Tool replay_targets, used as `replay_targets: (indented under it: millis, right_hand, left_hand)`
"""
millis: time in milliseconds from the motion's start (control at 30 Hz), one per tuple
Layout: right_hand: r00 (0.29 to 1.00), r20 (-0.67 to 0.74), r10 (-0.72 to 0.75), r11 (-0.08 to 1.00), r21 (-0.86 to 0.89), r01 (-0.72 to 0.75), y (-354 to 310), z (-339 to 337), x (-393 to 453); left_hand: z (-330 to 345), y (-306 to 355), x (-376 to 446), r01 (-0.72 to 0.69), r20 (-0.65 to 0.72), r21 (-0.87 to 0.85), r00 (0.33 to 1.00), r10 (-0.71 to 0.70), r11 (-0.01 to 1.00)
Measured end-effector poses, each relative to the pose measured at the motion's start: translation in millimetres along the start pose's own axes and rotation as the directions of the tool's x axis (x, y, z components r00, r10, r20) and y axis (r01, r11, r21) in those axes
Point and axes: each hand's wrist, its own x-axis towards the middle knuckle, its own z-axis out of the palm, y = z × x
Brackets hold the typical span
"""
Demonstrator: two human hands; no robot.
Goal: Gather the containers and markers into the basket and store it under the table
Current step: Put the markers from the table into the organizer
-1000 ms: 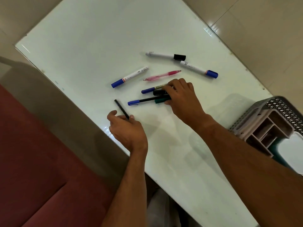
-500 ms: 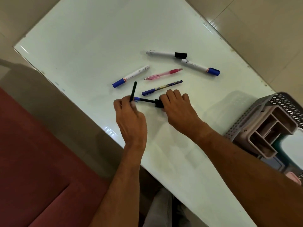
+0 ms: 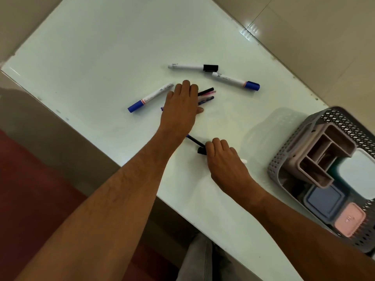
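Observation:
My left hand (image 3: pixel 181 105) lies palm down across a black pen (image 3: pixel 207 90), a pink pen (image 3: pixel 211 93) and a blue pen (image 3: pixel 207 99), its fingers closed over them; only their ends stick out to the right. My right hand (image 3: pixel 224 160) is shut on a black-capped marker (image 3: pixel 201 150) and a thin black pen (image 3: pixel 193 140) near the table's front edge. Three white markers lie loose: a black-capped one (image 3: pixel 191 67), a blue-capped one (image 3: pixel 236 82) and another blue-capped one (image 3: pixel 151 96). The grey perforated basket (image 3: pixel 292 142) stands at the right.
In the basket sit a beige divided organiser (image 3: pixel 343 147), a teal container (image 3: pixel 334 171) with a white lid, a blue-lidded box (image 3: pixel 324 200) and a pink box (image 3: pixel 349 220). The white tabletop (image 3: pixel 97 57) ends close to me; a red surface (image 3: pixel 30 199) lies below left.
My left hand carried the black pen up to the pink and blue pens and covered them. My right hand drew back toward me and the basket with its marker and pen.

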Motion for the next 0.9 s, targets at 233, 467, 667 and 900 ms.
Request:
replay_targets:
  millis: [233, 467, 667, 900]
  right_hand:
    - [0.995, 0.053, 0.088, 0.994, 0.055, -0.091, 10.0, 3.3, -23.9]
    - [0.940, 0.102, 0.327, 0.784, 0.525, -0.330, 18.7, -5.3, -43.5]
    - [0.871, 0.182, 0.456, 0.194, 0.935, -0.296, 34.7, -35.7, -88.8]
    - [0.815, 0.163, 0.556, -0.218, 0.975, -0.046, 68.4, -56.0, -118.9]
  left_hand:
    - [12.5, 15.5, -20.3, -0.011, 0.022, 0.022, 1.000, 0.010, 1.000]
    - [-6.8, 35.4, -33.5, 0.258, -0.037, -0.432, 0.953, -0.302, 0.865]
    - [-23.4, 88.3, -56.4, 0.200, -0.080, -0.749, 0.919, -0.386, 0.631]
    - [-41.7, 158.3, -66.6, 0.018, -0.015, -0.994, 0.955, -0.296, 0.109]
